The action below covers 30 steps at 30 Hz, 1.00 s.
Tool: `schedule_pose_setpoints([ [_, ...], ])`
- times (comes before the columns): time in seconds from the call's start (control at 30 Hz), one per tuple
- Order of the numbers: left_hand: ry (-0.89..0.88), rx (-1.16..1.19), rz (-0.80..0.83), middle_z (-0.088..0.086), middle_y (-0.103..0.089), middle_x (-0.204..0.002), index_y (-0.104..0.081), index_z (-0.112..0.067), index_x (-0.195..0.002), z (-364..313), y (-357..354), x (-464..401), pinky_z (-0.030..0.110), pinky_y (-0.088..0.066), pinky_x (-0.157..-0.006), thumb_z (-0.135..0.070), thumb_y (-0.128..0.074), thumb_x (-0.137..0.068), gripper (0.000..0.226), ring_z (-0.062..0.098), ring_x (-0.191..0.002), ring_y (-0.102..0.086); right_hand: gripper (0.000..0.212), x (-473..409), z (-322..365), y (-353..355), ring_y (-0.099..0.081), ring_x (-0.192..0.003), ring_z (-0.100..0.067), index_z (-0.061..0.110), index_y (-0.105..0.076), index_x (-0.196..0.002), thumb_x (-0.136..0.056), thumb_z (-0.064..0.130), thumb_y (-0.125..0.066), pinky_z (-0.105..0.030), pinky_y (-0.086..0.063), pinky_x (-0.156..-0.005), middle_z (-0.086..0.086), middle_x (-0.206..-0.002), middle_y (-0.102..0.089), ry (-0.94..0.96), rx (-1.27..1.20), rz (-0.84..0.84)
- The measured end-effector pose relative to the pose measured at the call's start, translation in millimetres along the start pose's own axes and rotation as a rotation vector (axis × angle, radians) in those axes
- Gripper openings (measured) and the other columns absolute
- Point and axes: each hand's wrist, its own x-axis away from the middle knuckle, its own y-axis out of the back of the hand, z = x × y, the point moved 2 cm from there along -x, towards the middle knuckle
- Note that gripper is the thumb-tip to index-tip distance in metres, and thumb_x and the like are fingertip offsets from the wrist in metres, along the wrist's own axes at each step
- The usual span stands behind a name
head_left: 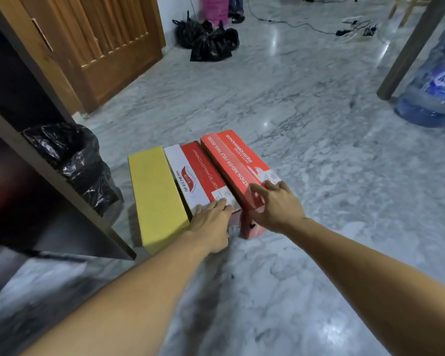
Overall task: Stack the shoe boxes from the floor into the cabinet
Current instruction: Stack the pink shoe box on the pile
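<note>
Three shoe boxes are seen standing on their long sides in a row on the grey marbled floor (306, 104), touching one another. The landmark is taken as the middle box: a white-and-red cardboard shoe box (199, 173) printed "SKECHERS". A plain yellow cardboard shoe box (156, 195) is set against its left side. A red cardboard shoe box (238, 163), lettered "PERFORMANCE", is set against its right side and reaches slightly farther away.

The left hand (211, 227) is laid over the near end of the white-and-red box, fingers (216, 204) straight and spread on the top edge, nothing clasped. The right hand (276, 206) is placed on the near end of the red box, its fingers (257, 188) extended flat along the top face beside a white label; the thumb is hidden, so a grip cannot be confirmed.

Left of the middle box, beyond the yellow one, a dark brown wooden cabinet (49, 173) with open shelves is seen; a black plastic bag (75, 165) sits just beside it. No box is yet on a shelf. Farther off, a brown slatted wooden door (108, 47) and tied black bags (208, 39) are noted. Well to the right, a large blue water jug (432, 83) stands behind a wooden post (409, 50).
</note>
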Motion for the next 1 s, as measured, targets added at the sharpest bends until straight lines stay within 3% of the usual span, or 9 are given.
schedule_pose_setpoints([
  [0.17, 0.023, -0.011, -0.059, 0.008, -0.017, -0.159, -0.030, -0.011, -0.147, -3.5, -5.9, -1.0, 0.048, -0.018, -0.115, -0.022, -0.059, -0.087, 0.067, 0.026, -0.146, -0.017, 0.066, 31.5, -21.4, 6.5, -0.048, -0.112, -0.032, 0.036, -0.044, -0.131, -0.066, 0.043, -0.056, -0.040, -0.051, -0.084, 0.004, -0.124, -0.057, -0.003, -0.004, 0.004],
  [0.33, 0.016, 0.036, -0.173, 0.009, -0.030, -0.153, -0.032, -0.009, -0.144, -11.1, -8.7, -0.2, 0.046, -0.013, -0.119, -0.024, -0.059, -0.088, 0.064, 0.026, -0.143, -0.021, 0.050, 86.2, -53.0, 31.2, -0.056, -0.107, -0.029, 0.034, -0.051, -0.126, -0.078, 0.040, -0.064, -0.035, -0.048, -0.082, 0.005, -0.120, -0.062, -0.013, -0.028, -0.007],
  [0.47, -0.008, 0.278, -0.311, 0.011, -0.036, -0.149, -0.032, -0.004, -0.144, -22.1, -6.3, -1.2, 0.033, -0.022, -0.116, -0.026, -0.061, -0.090, 0.066, 0.027, -0.140, -0.029, 0.066, 129.6, -85.3, 58.2, -0.062, -0.100, -0.023, 0.039, -0.045, -0.138, -0.076, 0.031, -0.067, -0.029, -0.046, -0.080, 0.003, -0.111, -0.067, -0.092, -0.054, 0.111],
  [0.57, 0.015, 0.419, -0.364, 0.011, -0.043, -0.142, -0.035, -0.005, -0.139, -33.1, -7.1, -5.1, 0.038, -0.032, -0.109, -0.028, -0.067, -0.086, 0.065, 0.029, -0.135, -0.035, 0.069, 149.8, -124.7, 75.6, -0.063, -0.085, -0.017, 0.038, -0.047, -0.137, -0.074, 0.024, -0.071, -0.026, -0.042, -0.073, 0.005, -0.099, -0.069, -0.198, -0.112, 0.229],
  [0.63, 0.015, 0.444, -0.353, 0.011, -0.046, -0.139, -0.035, -0.009, -0.137, -42.8, -10.9, -8.2, 0.043, -0.039, -0.103, -0.031, -0.066, -0.086, 0.064, 0.029, -0.131, -0.038, 0.076, 159.1, -157.3, 83.8, -0.062, -0.096, -0.012, 0.041, -0.047, -0.136, -0.070, 0.015, -0.075, -0.025, -0.043, -0.081, 0.012, -0.111, -0.066, -0.247, -0.105, 0.319],
  [0.73, 0.002, 0.484, -0.276, 0.012, -0.052, -0.133, -0.035, -0.014, -0.138, -59.0, -24.0, -14.1, 0.048, -0.044, -0.096, -0.037, -0.064, -0.086, 0.064, 0.032, -0.126, -0.045, 0.081, 165.2, -202.2, 89.9, -0.058, -0.114, -0.006, 0.051, -0.052, -0.127, -0.065, 0.004, -0.072, -0.035, -0.048, -0.096, 0.019, -0.120, -0.064, -0.279, -0.188, 0.359],
  [0.83, 0.017, 0.568, -0.178, 0.010, -0.060, -0.124, -0.040, -0.017, -0.135, -73.8, -40.5, -18.8, 0.048, -0.050, -0.089, -0.044, -0.061, -0.083, 0.062, 0.034, -0.113, -0.058, 0.078, 158.7, -225.0, 90.9, -0.056, -0.116, -0.007, 0.047, -0.057, -0.124, -0.066, -0.005, -0.061, -0.036, -0.050, -0.095, 0.017, -0.120, -0.065, -0.304, -0.242, 0.320],
  [0.93, 0.050, 0.702, -0.185, 0.006, -0.064, -0.115, -0.046, -0.015, -0.128, -83.1, -53.3, -20.0, 0.034, -0.047, -0.080, -0.029, -0.066, -0.086, 0.048, 0.028, -0.101, -0.061, 0.070, 141.4, -229.6, 83.7, -0.060, -0.108, -0.011, 0.029, -0.063, -0.125, -0.071, -0.014, -0.052, -0.027, -0.048, -0.088, 0.008, -0.116, -0.068, -0.329, -0.265, 0.200],
  [1.0, 0.047, 0.763, -0.203, 0.000, -0.065, -0.109, -0.048, -0.017, -0.122, -86.4, -58.8, -18.6, 0.028, -0.041, -0.074, -0.020, -0.071, -0.083, 0.045, 0.019, -0.092, -0.059, 0.060, 131.5, -231.5, 72.4, -0.065, -0.103, -0.017, 0.023, -0.065, -0.122, -0.074, -0.010, -0.051, -0.025, -0.047, -0.081, -0.002, -0.112, -0.071, -0.414, -0.271, 0.018],
])
